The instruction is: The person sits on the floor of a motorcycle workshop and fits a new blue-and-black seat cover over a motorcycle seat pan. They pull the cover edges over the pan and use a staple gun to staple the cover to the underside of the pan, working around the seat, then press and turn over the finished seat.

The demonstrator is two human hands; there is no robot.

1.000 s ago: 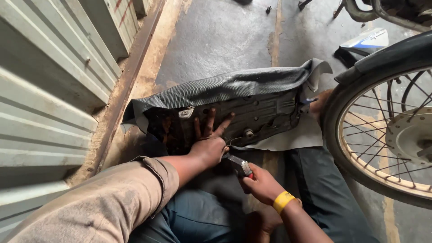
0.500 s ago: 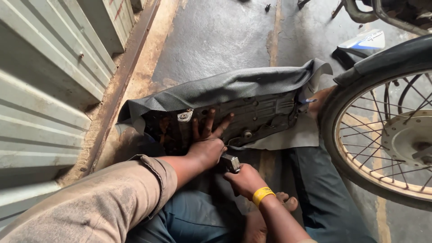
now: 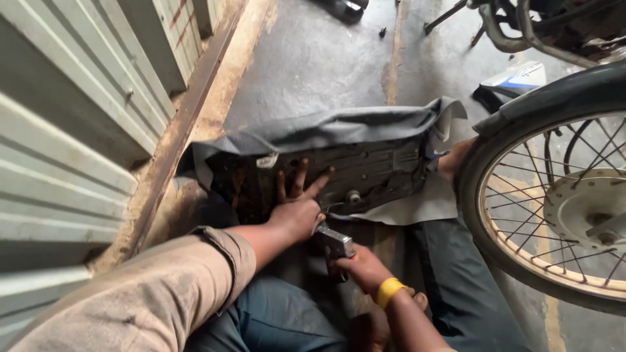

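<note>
Fingers (image 3: 301, 177) of left hand (image 3: 297, 215) are spread flat and pressed on the underside of the upturned seat (image 3: 365, 166), whose long axis runs left-right. Right hand (image 3: 362, 267) is wrapped round a metal tool (image 3: 334, 242), prob. a stapler, held just below the seat edge w/ its nose pointing up-left.

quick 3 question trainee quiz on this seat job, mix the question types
1. True or false: the left hand lies flat on the underside of the seat.
2. Which does the right hand grip? A) a spoke B) a metal stapler C) a rag
3. Fill in: the wheel stands to the ___ of the seat.

Key: 1 true; 2 B; 3 right
</note>
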